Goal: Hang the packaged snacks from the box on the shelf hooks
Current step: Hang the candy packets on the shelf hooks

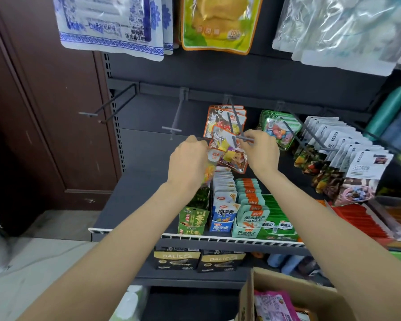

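While boxed snacks (227, 205) crowd the shelf (130, 198) below, I see hung packs (220, 117) behind, left hand (188, 163) gripping orange-edged clear packet (227, 149) at hook (237, 126) tip, right hand (259, 149) pinching its top, box (287, 290) bottom right.

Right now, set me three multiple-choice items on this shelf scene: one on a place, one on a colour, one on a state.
1. Where is the cardboard box?
A. Lower right, below the shelf
B. On the top hooks
C. Left, by the door

2. What colour is the packet's border?
A. Blue
B. Orange
C. Black

3. What is the right hand doing?
A. Hanging idle
B. Pinching at the hook's tip
C. Reaching into the box

Answers: 1 A, the box sits at the lower right edge. 2 B, its rim shows orange. 3 B, its fingers meet at the tip, while the left hand holds packets.
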The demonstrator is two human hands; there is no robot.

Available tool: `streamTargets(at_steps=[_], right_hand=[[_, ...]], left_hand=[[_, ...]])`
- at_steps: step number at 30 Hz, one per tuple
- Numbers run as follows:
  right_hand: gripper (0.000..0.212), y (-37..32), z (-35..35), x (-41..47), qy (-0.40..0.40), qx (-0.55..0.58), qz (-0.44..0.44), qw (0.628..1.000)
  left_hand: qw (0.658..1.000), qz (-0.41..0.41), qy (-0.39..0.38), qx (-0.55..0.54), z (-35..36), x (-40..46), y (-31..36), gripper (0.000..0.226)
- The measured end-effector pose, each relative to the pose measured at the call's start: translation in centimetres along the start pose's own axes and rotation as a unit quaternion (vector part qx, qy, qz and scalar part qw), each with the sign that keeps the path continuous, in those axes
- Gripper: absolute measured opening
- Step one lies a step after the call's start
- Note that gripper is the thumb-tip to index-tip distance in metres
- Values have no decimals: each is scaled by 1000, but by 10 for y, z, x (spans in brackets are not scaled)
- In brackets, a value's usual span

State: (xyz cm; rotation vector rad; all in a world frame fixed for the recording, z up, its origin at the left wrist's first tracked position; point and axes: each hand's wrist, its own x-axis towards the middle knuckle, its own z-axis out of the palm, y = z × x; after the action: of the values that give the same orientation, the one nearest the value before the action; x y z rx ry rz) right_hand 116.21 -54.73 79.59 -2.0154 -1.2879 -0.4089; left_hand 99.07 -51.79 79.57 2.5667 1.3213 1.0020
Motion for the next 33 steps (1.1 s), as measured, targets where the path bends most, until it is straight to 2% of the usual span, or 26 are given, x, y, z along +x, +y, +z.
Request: streamTargets(at_steps=[4, 16, 19, 23, 24, 26, 29, 31, 33], right_hand=[[17, 2, 18, 26, 3, 6, -10, 1000], [20, 8, 47, 97, -34, -40, 59, 997], [21, 18, 56, 91, -33, 42, 40, 998], [26, 37, 48, 46, 6, 146, 9, 989], [24, 40, 42, 33, -24, 179, 7, 984], [20, 41, 28, 10, -134, 260, 29, 956], [23, 38, 8, -13, -275, 364, 78, 887], [24, 35, -2, -22, -305, 387, 84, 866], [20, 31, -12, -26, -312, 392, 82, 862]], left_hand=[[1000, -4, -6, 25, 9, 10, 4, 22], [999, -43, 26, -1, 35, 37, 1, 21], [998, -41, 25, -42, 38, 34, -3, 22], [991, -54, 25, -123, 36, 27, -10, 16], [988, -54, 16, -144, 34, 25, -11, 15], [982, -52, -2, -183, 28, 18, -13, 14], [970, -71, -12, -231, 23, 7, -13, 13], [965, -87, -10, -246, 22, 1, -12, 13], [961, -104, -1, -257, 20, -3, -11, 13]])
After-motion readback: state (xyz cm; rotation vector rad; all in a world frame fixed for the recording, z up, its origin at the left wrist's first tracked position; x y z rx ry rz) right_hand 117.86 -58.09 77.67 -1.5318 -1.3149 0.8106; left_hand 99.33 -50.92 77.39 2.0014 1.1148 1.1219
